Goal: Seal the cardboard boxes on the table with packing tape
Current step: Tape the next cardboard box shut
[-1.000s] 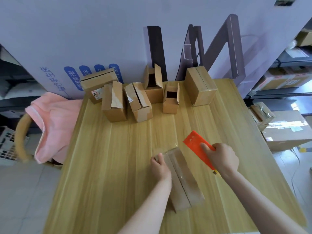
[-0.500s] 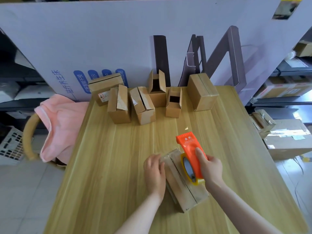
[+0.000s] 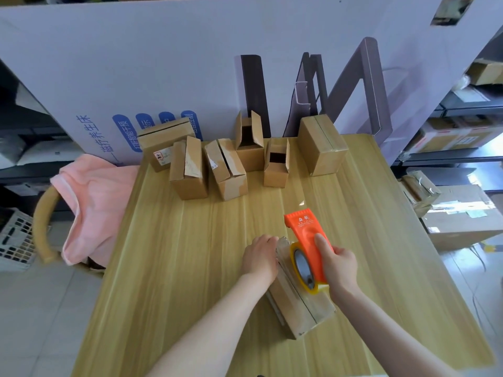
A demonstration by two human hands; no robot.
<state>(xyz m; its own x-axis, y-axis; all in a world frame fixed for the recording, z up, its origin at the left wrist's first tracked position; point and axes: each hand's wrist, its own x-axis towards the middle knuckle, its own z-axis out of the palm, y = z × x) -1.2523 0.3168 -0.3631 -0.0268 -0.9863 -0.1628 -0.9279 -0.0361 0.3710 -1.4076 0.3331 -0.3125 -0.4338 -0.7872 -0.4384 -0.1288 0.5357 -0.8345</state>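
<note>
A small cardboard box (image 3: pixel 302 308) lies on the wooden table (image 3: pixel 174 268) near its front middle, its top seam running away from me. My left hand (image 3: pixel 260 257) rests on the box's far left top, fingers bent over its edge. My right hand (image 3: pixel 337 265) grips an orange tape dispenser (image 3: pixel 306 238) with a roll of clear tape (image 3: pixel 303 268), held over the box's top. Clear tape shines on the box's far end.
Several more cardboard boxes stand in a row at the table's back, two of them open-topped (image 3: pixel 249 142) (image 3: pixel 276 165), one large and closed (image 3: pixel 322 144). A big white printed carton (image 3: pixel 163 63) walls the back. A chair with pink cloth (image 3: pixel 92 202) stands left; shelves and boxes right.
My right hand swung the dispenser from beside the box to over its top, the roll now facing me. My left hand shifted on the box's far end.
</note>
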